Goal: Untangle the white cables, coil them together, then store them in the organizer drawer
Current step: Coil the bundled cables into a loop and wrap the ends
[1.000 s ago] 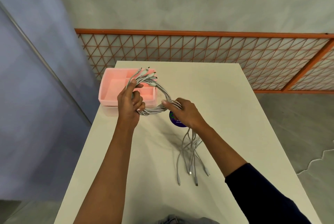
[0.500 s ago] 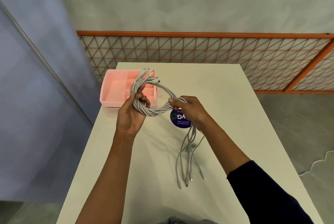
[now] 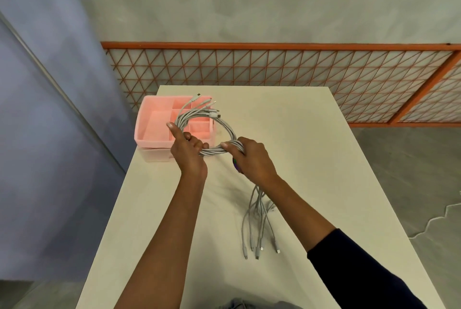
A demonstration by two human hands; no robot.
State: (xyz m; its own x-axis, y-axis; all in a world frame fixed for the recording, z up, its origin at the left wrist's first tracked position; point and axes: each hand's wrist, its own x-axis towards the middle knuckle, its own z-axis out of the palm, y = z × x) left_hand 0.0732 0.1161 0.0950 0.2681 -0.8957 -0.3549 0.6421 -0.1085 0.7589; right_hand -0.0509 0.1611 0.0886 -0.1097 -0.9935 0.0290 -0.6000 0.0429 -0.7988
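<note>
A white worktop [image 3: 311, 159] stands before an orange lattice fence [image 3: 274, 69]. Both hands hold the white cables [image 3: 225, 129] in one loop. The left hand [image 3: 189, 159] curls its fingers [image 3: 198, 143] round the loop's left side, and the right hand [image 3: 252, 159] clamps its near side. Uncoiled tails [image 3: 258, 219] trail toward the near edge. The organizer drawer [image 3: 152, 131] lies just beyond the left hand.

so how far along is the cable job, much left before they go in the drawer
Done: the white cables run side by side as one bundle, with one loop formed. In hand: the left grip holds the loop and the right grip pinches where it closes. Left: the loose ends lie unwound on the table, and the coil is not yet in the pink organizer.
</note>
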